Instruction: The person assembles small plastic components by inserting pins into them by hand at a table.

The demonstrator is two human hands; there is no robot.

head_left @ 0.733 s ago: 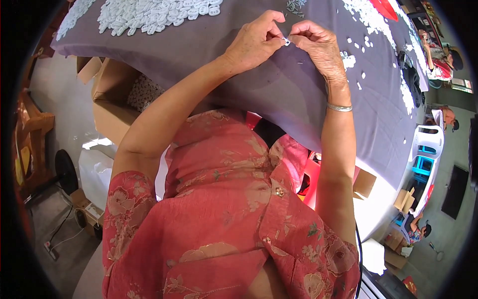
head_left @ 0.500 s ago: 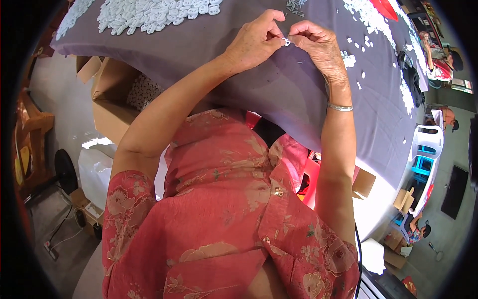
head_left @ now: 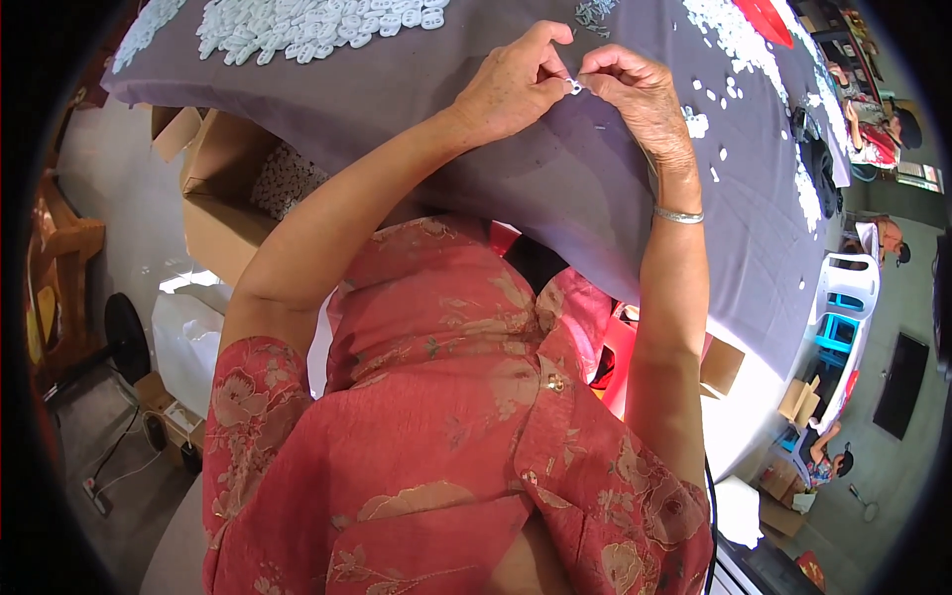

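Above the dark grey tablecloth (head_left: 555, 183), a small white plastic piece (head_left: 574, 87) with dark holes is pinched between both my hands. The thumb and index finger of my left hand (head_left: 511, 89) hold it from one side. My right hand (head_left: 635, 99), with a silvery bangle on its wrist, grips at its other side, and its fingertips partly cover the piece. Just beyond the hands lies a little heap of small grey pieces (head_left: 594, 13). A broad pile of pale oval plastic pieces (head_left: 317, 28) with holes spreads at the far left.
Many small white pieces (head_left: 734, 48) are scattered on the right, near a red dish (head_left: 766, 20). Below the table's left edge stands an open cardboard box (head_left: 223, 223) containing white pieces. White chairs (head_left: 850, 286) and other people are farther right.
Both hands keep their pinch on the white piece, which has barely shifted. The whole view has moved very slightly.
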